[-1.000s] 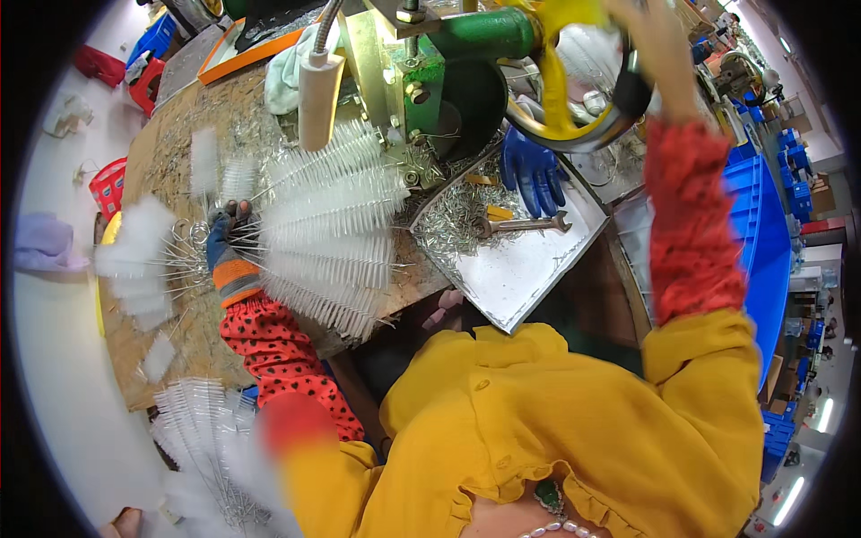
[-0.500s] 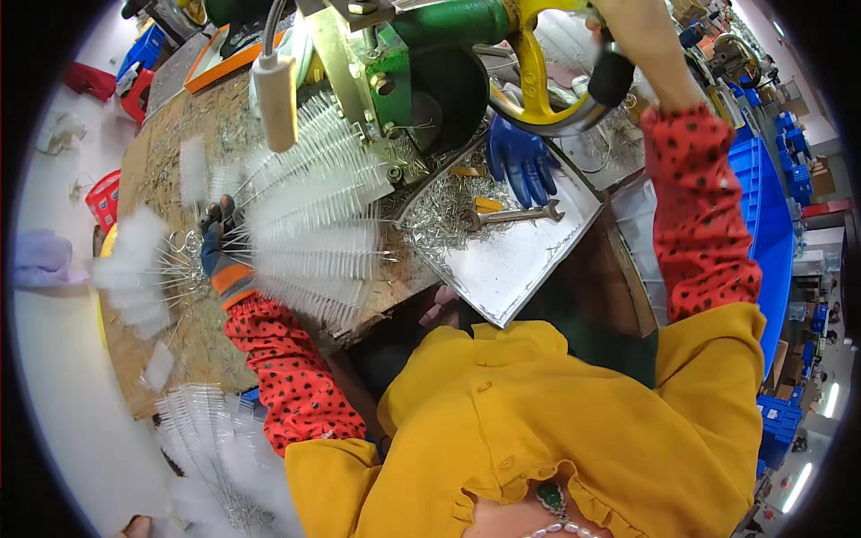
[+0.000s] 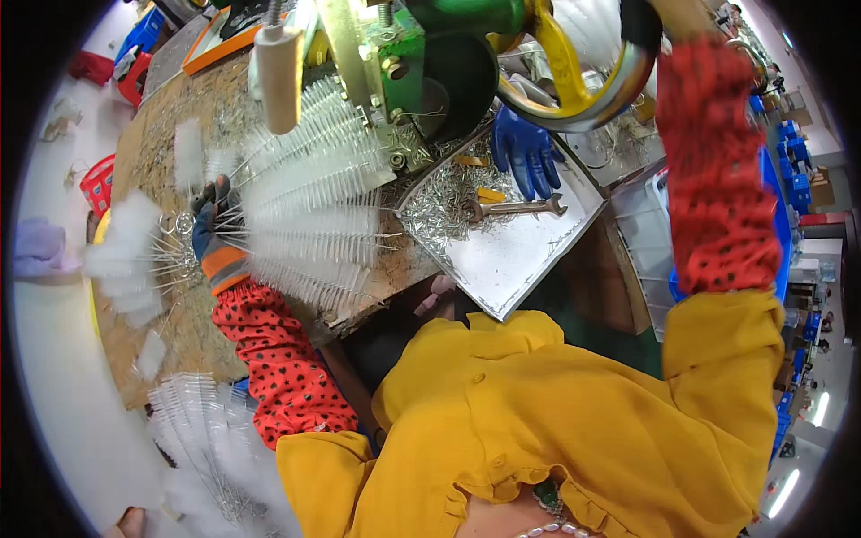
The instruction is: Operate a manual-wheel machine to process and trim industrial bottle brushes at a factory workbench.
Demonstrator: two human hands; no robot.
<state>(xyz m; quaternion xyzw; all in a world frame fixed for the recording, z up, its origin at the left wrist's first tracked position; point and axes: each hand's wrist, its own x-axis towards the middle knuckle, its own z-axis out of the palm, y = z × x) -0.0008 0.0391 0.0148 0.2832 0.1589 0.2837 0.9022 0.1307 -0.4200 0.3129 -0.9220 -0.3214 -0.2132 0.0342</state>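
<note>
Brushes (image 3: 314, 193) in outstretched left grip (image 3: 208, 226)

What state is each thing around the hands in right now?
Left hand: gloved, closed around brush wires.
Right hand: mostly cut off by the upper edge; grip not visible.
White brushes: fanned out, bristles right of the left hand.
Tray: partly filled, bare toward its near corner.
Metal pieces: loose, heaped in the tray.
Wrench: lying in the tray.
Blue glove: unworn.
</note>
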